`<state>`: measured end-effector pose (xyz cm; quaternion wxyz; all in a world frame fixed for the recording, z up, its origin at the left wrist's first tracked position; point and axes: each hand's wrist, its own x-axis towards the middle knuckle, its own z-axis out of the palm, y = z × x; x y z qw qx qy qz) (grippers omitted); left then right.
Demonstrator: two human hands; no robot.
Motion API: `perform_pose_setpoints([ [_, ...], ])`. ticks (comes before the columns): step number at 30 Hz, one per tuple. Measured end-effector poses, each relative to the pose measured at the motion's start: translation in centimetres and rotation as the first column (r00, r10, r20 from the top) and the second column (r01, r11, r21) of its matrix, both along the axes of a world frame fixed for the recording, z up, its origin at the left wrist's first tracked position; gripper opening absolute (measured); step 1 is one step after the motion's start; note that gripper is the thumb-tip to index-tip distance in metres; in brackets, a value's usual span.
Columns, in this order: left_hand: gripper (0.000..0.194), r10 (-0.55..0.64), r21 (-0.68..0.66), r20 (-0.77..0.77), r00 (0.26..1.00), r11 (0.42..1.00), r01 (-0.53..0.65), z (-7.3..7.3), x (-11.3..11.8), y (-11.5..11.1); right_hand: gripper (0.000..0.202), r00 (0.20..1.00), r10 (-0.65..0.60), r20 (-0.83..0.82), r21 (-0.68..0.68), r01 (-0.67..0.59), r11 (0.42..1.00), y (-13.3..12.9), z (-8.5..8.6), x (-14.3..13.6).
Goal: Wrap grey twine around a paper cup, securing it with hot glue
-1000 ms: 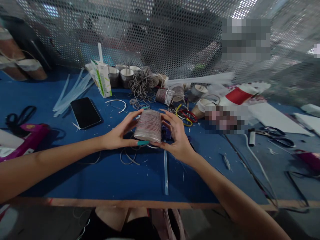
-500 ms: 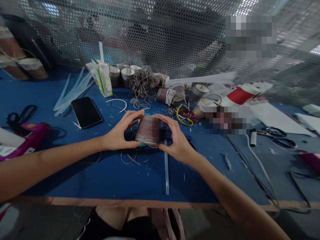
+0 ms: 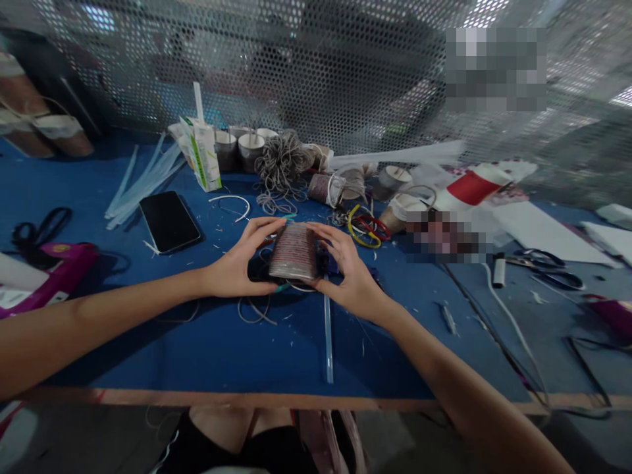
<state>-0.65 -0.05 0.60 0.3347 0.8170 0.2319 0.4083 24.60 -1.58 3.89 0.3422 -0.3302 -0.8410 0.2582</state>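
Observation:
Between my two hands is a cord-wound spool [image 3: 293, 253], with greyish-red cord wrapped round it in rows. My left hand [image 3: 241, 260] grips its left end, thumb below and fingers above. On the right end, my right hand [image 3: 345, 270] holds it the same way. Bits of teal show by the left fingertips. A clear glue stick [image 3: 328, 339] sticks out from a blue object [image 3: 332, 263] that is partly hidden behind my right hand. A loose loop of cord [image 3: 257, 311] lies just in front of the spool.
A phone [image 3: 169, 222], translucent glue sticks [image 3: 143, 184] and a drink carton [image 3: 203, 158] lie to the left. Several spools [image 3: 251, 151] and tangled cord [image 3: 284, 161] stand behind. Scissors [image 3: 548, 266] lie right. A purple glue gun [image 3: 64, 270] is at far left.
The spool has turned and tilted slightly between my hands, showing more of its wound face. Both hands stay in nearly the same place.

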Motion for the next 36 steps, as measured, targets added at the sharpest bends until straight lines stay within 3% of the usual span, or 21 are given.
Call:
perform_pose_setpoints([
  [9,0.087,0.040,-0.007,0.037,0.999,0.999,-0.040,-0.4,0.0,0.3,0.068,0.999,0.025,-0.027,-0.077,-0.027,0.997,0.0,-0.2,-0.3],
  [15,0.091,0.102,-0.028,0.036,0.994,0.994,-0.101,-0.5,0.1,0.1,0.074,0.991,-0.006,-0.134,-0.175,-0.018,0.984,0.4,-0.4,0.1],
  [19,0.090,0.221,0.048,0.073,0.973,0.973,-0.224,-0.5,0.2,-0.3,0.079,0.992,-0.002,-0.129,-0.090,-0.010,0.996,0.4,0.1,0.6],
  [27,0.081,0.405,0.183,0.180,0.896,0.882,-0.435,-0.7,0.2,-0.2,0.043,0.998,-0.032,-0.053,0.127,0.038,0.991,-1.0,0.8,0.4],
  [30,0.079,0.368,0.125,0.172,0.914,0.912,-0.391,-0.9,0.2,0.0,0.044,0.993,-0.089,-0.079,0.125,0.098,0.987,-1.0,0.3,0.1],
  [36,0.087,0.277,-0.141,0.167,0.946,0.957,-0.255,-1.7,0.2,0.9,0.037,0.974,-0.132,-0.184,-0.023,0.130,0.991,-0.3,-0.8,-0.3],
])
